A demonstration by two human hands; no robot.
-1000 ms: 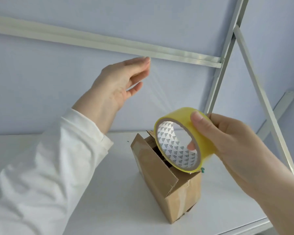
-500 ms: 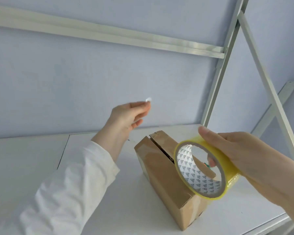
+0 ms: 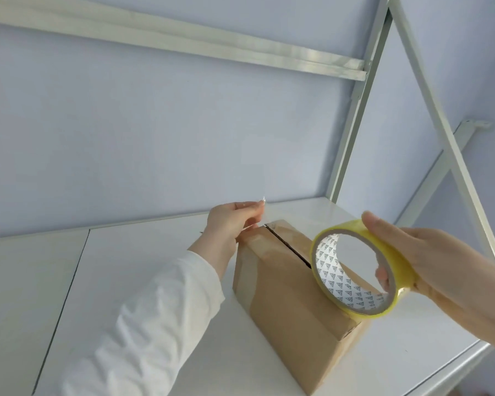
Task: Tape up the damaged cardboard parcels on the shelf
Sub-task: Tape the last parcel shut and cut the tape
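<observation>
A brown cardboard parcel [image 3: 292,298] stands on the white shelf [image 3: 143,264], its top flaps closed with a dark seam between them. My right hand [image 3: 429,258] grips a yellow roll of tape [image 3: 357,270] just above the parcel's near right end, thumb on the rim and fingers inside the core. My left hand [image 3: 232,221] pinches the free end of the clear tape [image 3: 263,200] at the parcel's far end, just above its top edge. The strip between my hands is nearly invisible.
A white metal upright [image 3: 352,132] and a diagonal brace [image 3: 440,121] rise at the right of the shelf. A horizontal rail [image 3: 183,38] crosses the pale blue wall above. The shelf's front edge [image 3: 452,364] runs close to the parcel's near right corner.
My left hand has come down from high in the air to the parcel's far end, with the tape end still pinched. My right hand has lowered the roll toward the parcel's near end.
</observation>
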